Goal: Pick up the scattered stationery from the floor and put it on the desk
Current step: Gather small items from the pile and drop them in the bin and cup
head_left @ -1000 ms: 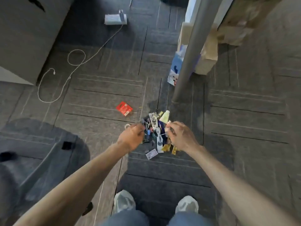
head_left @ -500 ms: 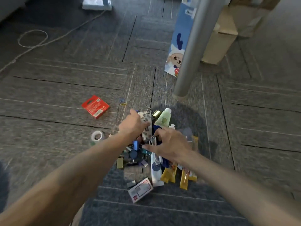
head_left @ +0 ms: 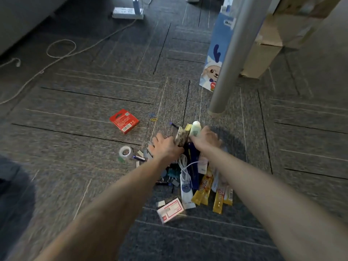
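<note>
**Both hands go to the far end of the pile**

The stationery pile (head_left: pixel 188 185) lies on the carpet (head_left: pixel 94 166) near the desk leg (head_left: pixel 224 72) — nothing is lifted yet. Half a second ago the right hand (head_left: pixel 205 139) was over the white cable (head_left: pixel 183 162); now it is at the pale green tube (head_left: pixel 194 129). The left hand (head_left: pixel 165 146) stays beside the patterned pouch (head_left: pixel 179 138). Both hands are blurred, so I cannot tell if the fingers close on anything. I judge the gathering is only beginning.

Free: bare carpet (head_left: pixel 301 138) right of the pile (head_left: pixel 185 187).
Blocked: metal desk leg (head_left: pixel 225 72) just behind the pile.
Left: red box (head_left: pixel 124 123), tape roll (head_left: pixel 124 153), gaps between.
</note>
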The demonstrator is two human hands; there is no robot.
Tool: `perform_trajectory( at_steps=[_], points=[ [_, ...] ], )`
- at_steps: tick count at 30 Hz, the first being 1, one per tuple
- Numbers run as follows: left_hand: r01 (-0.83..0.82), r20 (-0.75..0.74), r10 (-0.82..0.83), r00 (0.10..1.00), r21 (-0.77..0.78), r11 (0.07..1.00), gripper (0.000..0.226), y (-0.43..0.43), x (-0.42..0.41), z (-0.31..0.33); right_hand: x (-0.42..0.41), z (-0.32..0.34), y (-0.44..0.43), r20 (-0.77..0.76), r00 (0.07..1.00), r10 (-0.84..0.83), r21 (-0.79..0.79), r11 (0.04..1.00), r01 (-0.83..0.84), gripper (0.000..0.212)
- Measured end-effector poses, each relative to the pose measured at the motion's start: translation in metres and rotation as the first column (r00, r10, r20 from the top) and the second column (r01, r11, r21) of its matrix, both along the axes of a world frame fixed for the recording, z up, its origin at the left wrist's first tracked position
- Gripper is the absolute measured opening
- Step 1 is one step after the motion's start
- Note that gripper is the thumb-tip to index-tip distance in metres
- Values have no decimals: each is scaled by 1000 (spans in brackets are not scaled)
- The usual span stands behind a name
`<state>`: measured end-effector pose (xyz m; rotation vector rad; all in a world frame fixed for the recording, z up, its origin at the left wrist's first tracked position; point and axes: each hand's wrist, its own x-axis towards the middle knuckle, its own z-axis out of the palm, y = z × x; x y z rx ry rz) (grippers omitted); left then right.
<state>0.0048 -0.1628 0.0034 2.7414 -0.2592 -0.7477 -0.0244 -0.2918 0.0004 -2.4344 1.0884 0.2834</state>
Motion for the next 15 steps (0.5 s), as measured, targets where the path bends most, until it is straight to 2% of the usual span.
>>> perform_trajectory(
  at_steps=[4,6,8,9,12,15],
  points=[
    [-4,142,15,990,-82,997,47,23,4,7,8,3,-3,40,999,29,107,994,-33,28],
    [-88,47,105,993,-283,955,40,35,8,9,6,11,-4,114,993,19,144,989,-35,16],
    [-238,-166,176,970,-536,810,23,44,4,16,1,22,-5,139,986,91,99,989,-105,10],
    [-283,-223,184,957,-592,754,18,48,0,22,-3,25,-6,107,981,162,63,984,-169,12],
    [-314,-261,181,948,-678,665,15,56,-3,29,-17,37,-7,-109,930,352,-25,934,-356,23],
    [-353,-378,100,920,-694,627,19,66,1,37,-30,49,-17,-249,882,401,-94,896,-434,32]
  ],
)
